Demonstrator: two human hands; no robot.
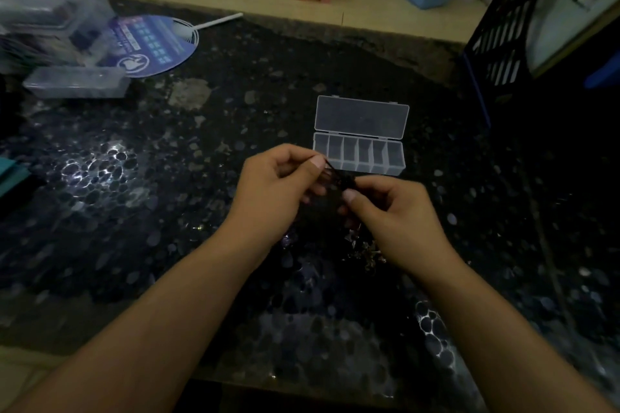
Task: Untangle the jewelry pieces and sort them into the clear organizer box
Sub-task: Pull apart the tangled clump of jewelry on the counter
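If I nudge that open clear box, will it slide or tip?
The box looks thin, empty plastic, so probably light and apt to slide on the glossy table. Its lid stands open behind, so a push there may tip it backward.

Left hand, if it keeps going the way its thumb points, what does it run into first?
Probably the clear organizer box. The left hand pinches a dark cord, thumb aimed up and right toward the box's open compartments just beyond. The right hand, holding the cord's other end, sits slightly lower; depth is hard to judge.
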